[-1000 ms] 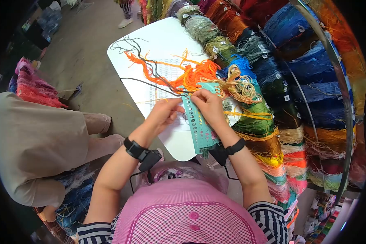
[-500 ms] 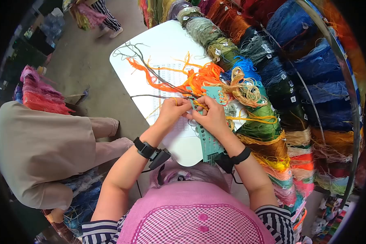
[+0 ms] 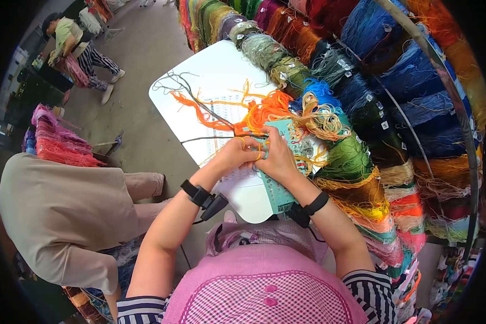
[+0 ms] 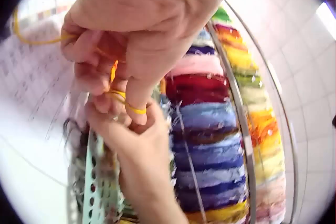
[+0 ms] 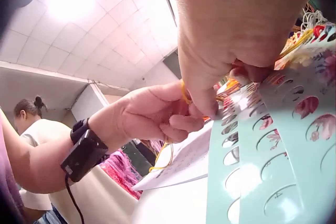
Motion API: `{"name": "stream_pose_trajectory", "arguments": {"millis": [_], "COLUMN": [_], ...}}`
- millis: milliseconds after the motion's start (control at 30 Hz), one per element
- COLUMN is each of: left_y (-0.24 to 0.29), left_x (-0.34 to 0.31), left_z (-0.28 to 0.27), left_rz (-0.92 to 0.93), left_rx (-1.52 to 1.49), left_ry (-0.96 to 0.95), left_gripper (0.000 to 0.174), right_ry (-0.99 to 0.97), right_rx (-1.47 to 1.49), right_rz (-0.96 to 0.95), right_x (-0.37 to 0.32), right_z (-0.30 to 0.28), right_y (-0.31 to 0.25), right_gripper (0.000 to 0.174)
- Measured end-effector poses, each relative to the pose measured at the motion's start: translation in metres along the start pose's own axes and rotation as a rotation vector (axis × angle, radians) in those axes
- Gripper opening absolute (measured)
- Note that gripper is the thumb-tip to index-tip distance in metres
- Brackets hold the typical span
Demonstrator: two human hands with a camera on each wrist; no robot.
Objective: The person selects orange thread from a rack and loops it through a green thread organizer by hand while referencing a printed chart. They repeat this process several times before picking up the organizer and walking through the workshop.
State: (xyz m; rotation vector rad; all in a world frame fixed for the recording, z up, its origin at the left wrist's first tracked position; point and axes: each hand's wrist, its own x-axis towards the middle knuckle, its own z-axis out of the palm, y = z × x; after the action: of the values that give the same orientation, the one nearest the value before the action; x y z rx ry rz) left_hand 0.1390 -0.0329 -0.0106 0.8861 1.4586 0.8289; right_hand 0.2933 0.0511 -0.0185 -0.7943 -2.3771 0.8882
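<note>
Both hands meet over a teal card with punched holes [image 3: 281, 194] lying on a white board. My left hand [image 3: 236, 155] pinches a yellow-orange thread [image 4: 135, 110], which loops across its fingers in the left wrist view. Fingertips of my right hand [image 3: 279, 159] grip the same thread beside the left fingers, close over the card's left edge. From the right wrist view, several cards [image 5: 262, 182] overlap, with threads in some holes. Bright orange thread [image 3: 275, 106] heaps just beyond the hands, and dark threads [image 3: 208, 137] stretch leftward from the card.
A printed sheet [image 3: 221, 108] lies on the white board [image 3: 200, 62]. Tan skeins [image 3: 323, 119] and blue thread [image 3: 321, 89] sit at its right edge. Racks of coloured thread [image 3: 399, 129] crowd the right side. One person [image 3: 65, 210] stands close at left, another [image 3: 83, 54] farther back.
My left hand has come right to meet the right hand, and the yellow-orange thread now loops over the fingers. The far person has moved left and come fully into view.
</note>
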Motion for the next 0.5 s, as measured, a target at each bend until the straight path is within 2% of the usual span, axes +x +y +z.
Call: {"name": "stream_pose_trajectory", "arguments": {"millis": [67,100,133,167,200,233,267,300,333,400,433,467,500], "left_y": [0.006,0.016,-0.013,0.005,-0.020,-0.032,-0.041,-0.061,-0.062,-0.107,-0.100,-0.085,-0.068], "left_x": [-0.013,-0.034,-0.035,-0.064,-0.072,-0.087,-0.103,-0.117,-0.130,-0.150,-0.157,-0.162,-0.168], "left_z": [-0.018,-0.031,-0.060,-0.069,-0.107,-0.135,-0.156,-0.184,-0.194,-0.246,-0.241,-0.229,-0.216], "left_rz": [0.187,0.092,0.211,0.021,-0.030,-0.070,-0.107,-0.012,-0.011,0.298,0.310,0.292,0.280], "left_rx": [-0.021,0.008,0.060,-0.110,-0.233,-0.497,-0.642,-0.861,-0.934,-1.038,-1.038,-1.151,-1.259], "left_ry": [0.044,0.121,0.218,0.386,0.355,0.354,0.438,0.365,0.408,0.335,0.344,0.607,0.882], "left_gripper": [0.023,0.024,0.021,0.024,0.031,0.037,0.038,0.035,0.033,0.027,0.027,0.028,0.038], "right_ry": [-0.094,-0.085,-0.117,-0.146,-0.131,-0.142,-0.152,-0.196,-0.184,-0.164,-0.169,-0.174,-0.200], "right_rx": [-0.017,-0.021,-0.039,-0.057,-0.060,-0.077,-0.093,-0.027,-0.029,-0.100,-0.200,-0.199,-0.189], "right_rz": [0.119,0.115,0.125,0.137,0.138,0.155,0.172,0.212,0.207,0.153,0.157,0.134,0.171], "right_x": [0.001,0.003,0.005,0.006,0.006,0.007,0.008,0.009,0.009,0.009,0.009,0.008,0.008], "right_z": [-0.004,-0.003,-0.001,0.000,-0.001,0.000,-0.001,-0.003,-0.003,0.005,0.008,0.005,0.002], "right_y": [-0.003,-0.001,0.004,0.007,0.007,0.005,0.004,0.002,0.004,0.008,0.009,0.006,0.002], "right_gripper": [0.064,0.064,0.061,0.058,0.058,0.057,0.055,0.054,0.054,0.055,0.058,0.058,0.061]}}
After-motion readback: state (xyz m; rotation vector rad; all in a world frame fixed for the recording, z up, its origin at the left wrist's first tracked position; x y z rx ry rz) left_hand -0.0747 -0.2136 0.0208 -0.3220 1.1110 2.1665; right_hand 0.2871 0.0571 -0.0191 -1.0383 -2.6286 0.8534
